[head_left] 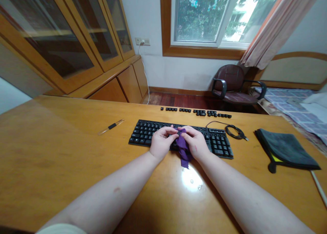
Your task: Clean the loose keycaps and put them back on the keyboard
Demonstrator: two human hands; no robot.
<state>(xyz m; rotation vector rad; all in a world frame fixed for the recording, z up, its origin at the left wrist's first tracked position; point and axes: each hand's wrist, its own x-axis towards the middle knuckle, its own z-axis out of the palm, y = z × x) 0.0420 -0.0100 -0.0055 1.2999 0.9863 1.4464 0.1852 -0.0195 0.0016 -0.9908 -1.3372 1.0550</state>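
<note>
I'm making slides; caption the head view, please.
Left hand and right hand meet at a purple cloth over a black keyboard, loose keycaps beyond.

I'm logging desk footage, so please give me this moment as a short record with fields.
Left hand: fingertips at the purple cloth, grip unclear
Right hand: pinching the cloth
Keyboard: black, on the desk, beneath both hands
Loose keycaps: broken row near the desk's far edge
Cable: coiled by the keyboard's right end
Clear stick: black middle, left of the keyboard
Dark folded item: at right, some yellow showing
</note>
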